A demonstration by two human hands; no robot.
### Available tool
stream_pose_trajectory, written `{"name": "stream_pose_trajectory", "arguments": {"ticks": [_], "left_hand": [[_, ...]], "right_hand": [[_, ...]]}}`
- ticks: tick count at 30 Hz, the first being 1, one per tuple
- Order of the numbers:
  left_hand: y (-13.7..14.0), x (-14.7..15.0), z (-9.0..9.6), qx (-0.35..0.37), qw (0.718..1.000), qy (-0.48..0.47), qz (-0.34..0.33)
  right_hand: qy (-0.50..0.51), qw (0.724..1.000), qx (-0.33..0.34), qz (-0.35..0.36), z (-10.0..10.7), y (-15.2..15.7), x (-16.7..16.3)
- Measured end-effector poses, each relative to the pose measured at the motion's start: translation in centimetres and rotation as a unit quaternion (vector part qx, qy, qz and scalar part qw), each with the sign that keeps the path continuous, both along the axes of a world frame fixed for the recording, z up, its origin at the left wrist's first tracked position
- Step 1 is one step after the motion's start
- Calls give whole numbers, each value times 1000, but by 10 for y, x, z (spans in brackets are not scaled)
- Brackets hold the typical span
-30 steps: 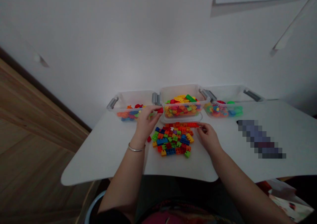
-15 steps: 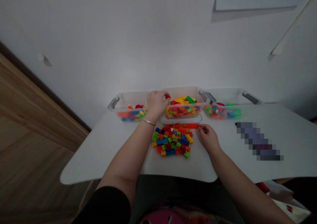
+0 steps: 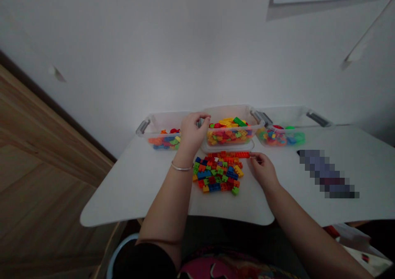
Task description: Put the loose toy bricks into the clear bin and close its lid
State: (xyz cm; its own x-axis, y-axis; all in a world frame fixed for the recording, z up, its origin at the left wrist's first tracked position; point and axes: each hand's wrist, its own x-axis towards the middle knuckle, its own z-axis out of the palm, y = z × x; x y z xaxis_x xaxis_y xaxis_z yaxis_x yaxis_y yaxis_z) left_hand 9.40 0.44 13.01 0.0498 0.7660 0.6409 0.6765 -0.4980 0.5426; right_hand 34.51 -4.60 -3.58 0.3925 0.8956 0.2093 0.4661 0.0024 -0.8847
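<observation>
The left bin [image 3: 163,131] holds few bricks; just right of it, the left hand [image 3: 191,131] hovers at the near-left rim of the middle bin [image 3: 230,124], fingers loosely curled, and whether they pinch a brick cannot be told. The loose brick pile [image 3: 217,174] lies on the table [image 3: 129,188] before that bin. The right hand [image 3: 263,170] pinches the right end of the red brick strip [image 3: 230,155]; it is best kept flat and steady.

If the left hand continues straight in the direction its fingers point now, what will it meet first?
Probably the middle bin of bricks: the left hand is raised at the bin's left rim, fingers curled toward it. Depth is unclear, so it could already be touching the rim.
</observation>
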Motion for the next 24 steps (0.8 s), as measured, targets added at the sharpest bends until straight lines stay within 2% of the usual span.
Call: {"name": "stream_pose_trajectory", "arguments": {"ticks": [2,4,8,11,13,16,24], "left_hand": [[-20,-12,1,-27,999,-2,-46],[-36,-26,-1,-60,996,41,-58],[-57,-52,-18,-124,979,162,16],[-69,-63,-35,-176,942,275,82],[-74,-68,-45,-217,915,324,103],[-79,-71,-56,-267,886,367,93],[-76,-65,-67,-292,856,417,93]], "right_hand": [[1,1000,0,-1,0,-1,0],[3,1000,-1,-6,0,-1,0],[12,1000,-3,-9,1,-1,-1],[16,1000,-3,-5,1,-1,-2],[14,1000,-3,-6,1,-1,-2],[13,1000,-8,-9,1,-1,-3],[23,1000,-3,-5,1,-2,-2]]}}
